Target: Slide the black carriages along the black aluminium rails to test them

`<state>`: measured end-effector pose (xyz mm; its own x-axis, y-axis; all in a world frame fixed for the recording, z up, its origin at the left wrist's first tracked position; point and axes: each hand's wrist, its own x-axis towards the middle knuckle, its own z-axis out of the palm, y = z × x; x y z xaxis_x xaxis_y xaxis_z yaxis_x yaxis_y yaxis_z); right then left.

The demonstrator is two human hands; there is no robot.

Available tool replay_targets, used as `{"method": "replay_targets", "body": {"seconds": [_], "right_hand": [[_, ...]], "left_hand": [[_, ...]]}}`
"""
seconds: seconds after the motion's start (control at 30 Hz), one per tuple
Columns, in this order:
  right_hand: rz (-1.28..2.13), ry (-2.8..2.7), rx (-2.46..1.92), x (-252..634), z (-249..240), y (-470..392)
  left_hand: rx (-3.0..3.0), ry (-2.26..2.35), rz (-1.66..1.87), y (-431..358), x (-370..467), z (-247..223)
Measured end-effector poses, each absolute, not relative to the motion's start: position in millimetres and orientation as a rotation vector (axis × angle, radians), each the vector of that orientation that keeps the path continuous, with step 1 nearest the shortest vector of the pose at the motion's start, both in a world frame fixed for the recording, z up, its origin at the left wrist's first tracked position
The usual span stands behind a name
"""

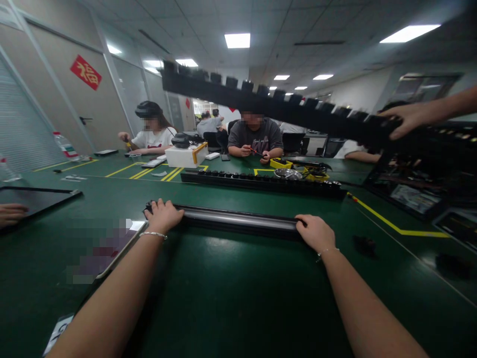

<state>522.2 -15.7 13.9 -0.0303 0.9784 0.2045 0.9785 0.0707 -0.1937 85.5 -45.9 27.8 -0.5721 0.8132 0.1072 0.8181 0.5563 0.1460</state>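
Observation:
A long black bar (238,221) with a glossy, rounded top lies crosswise on the green table (231,298) in front of me. My left hand (164,215) is closed over its left end, fingers on the far side. At the opposite end, my right hand (316,231) grips the bar with fingers curled over its edge. Just beyond it rests a second long black bar (261,183) with a row of knobs along its top. A co-worker's hand (410,117) reaches in from the right, holding up a similar knobbed black bar (283,107), tilted and blurred.
A tablet-like device (122,248) lies beside my left forearm. Farther left, another person's hand (13,214) rests on a dark flat panel (40,201). Yellow trays (281,163), a metal dish (287,174) and a white box (186,155) stand across the table. Small dark parts (365,244) lie right.

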Motion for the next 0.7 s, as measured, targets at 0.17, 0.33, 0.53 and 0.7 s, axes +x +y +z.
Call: {"method": "replay_targets", "body": {"seconds": [0.17,0.33,0.53,0.7], "right_hand": [[-0.001,-2.069,-1.967,524,12,-15],[-0.022,-2.046,-1.976,526,11,-17],[-0.020,-2.003,-1.994,530,11,-22],[-0.034,-1.991,-2.008,530,11,-23]], "left_hand": [[-1.292,-2.777,-0.215,-48,46,41],[-1.338,-2.771,-0.202,-48,19,42],[-1.451,-2.907,-0.110,-39,4,36],[-1.452,-2.906,-0.101,-35,2,31]]}}
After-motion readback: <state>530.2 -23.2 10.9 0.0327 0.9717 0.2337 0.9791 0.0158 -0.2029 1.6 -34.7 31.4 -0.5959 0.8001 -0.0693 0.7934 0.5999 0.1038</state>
